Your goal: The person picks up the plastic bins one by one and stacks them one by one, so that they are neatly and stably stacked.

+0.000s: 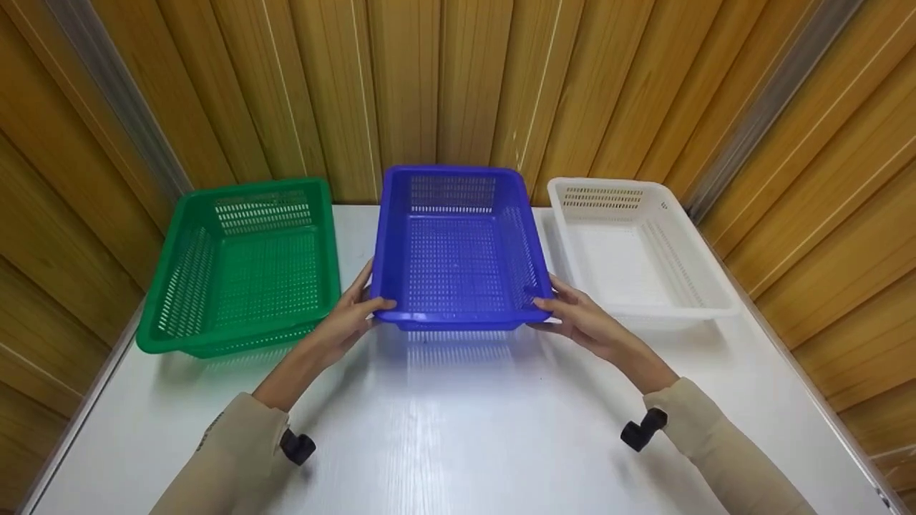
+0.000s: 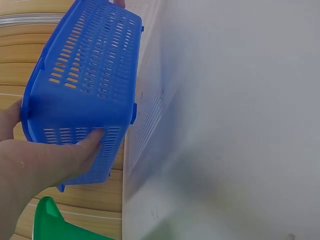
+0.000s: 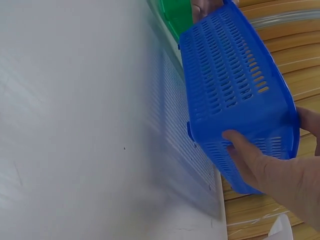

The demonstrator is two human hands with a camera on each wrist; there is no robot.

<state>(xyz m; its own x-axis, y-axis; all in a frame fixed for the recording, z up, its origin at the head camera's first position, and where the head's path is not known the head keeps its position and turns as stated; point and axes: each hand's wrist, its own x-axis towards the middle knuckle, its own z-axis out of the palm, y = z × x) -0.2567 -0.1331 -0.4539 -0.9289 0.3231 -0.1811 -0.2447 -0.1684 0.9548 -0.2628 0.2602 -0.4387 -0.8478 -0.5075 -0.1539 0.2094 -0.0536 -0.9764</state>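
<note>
A blue plastic basket with slotted walls is held between both hands, its near side lifted off the white table. At its near left corner the left hand grips the rim, thumb on top and fingers against the outer wall. The right hand holds the near right corner the same way. In the left wrist view, fingers press the slotted side of the basket. The right wrist view has fingers spread along the wall of the basket. Nothing lies inside it.
To the left stands a green basket, to the right a white basket, both on the white table. Wood-patterned panels rise behind and on both sides. A black device sits at the left wrist.
</note>
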